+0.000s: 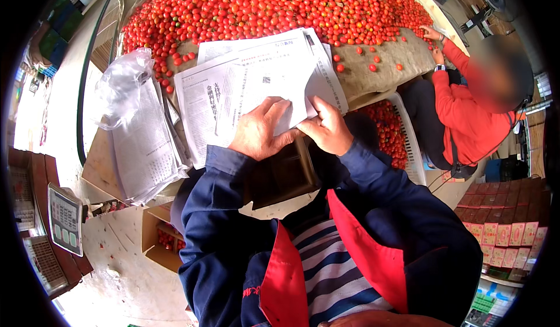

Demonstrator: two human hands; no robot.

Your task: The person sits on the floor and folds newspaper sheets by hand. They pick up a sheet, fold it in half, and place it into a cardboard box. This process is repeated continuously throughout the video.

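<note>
A stack of printed newspaper sheets [205, 104] lies before me on the sloping edge of a cloth-covered table [376, 75]. My left hand [262, 128] rests on the top sheet with bent fingers, its thumb pointing towards my right hand. Whether it grips the paper is not clear. Between thumb and fingers, my right hand [327, 126] pinches the lifted, curled corner of the top newspaper sheet [284, 82]. Beyond the paper spreads a large heap of red cherry tomatoes [280, 8], with a few loose ones near the right side of the stack.
Left are a second newspaper stack [140, 139], a crumpled clear plastic bag [124, 86] and a scale's panel [65, 220]. A white crate [409, 139] of tomatoes stands right, near a seated person [477, 108] touching the heap. Below is an open cardboard box [153, 235].
</note>
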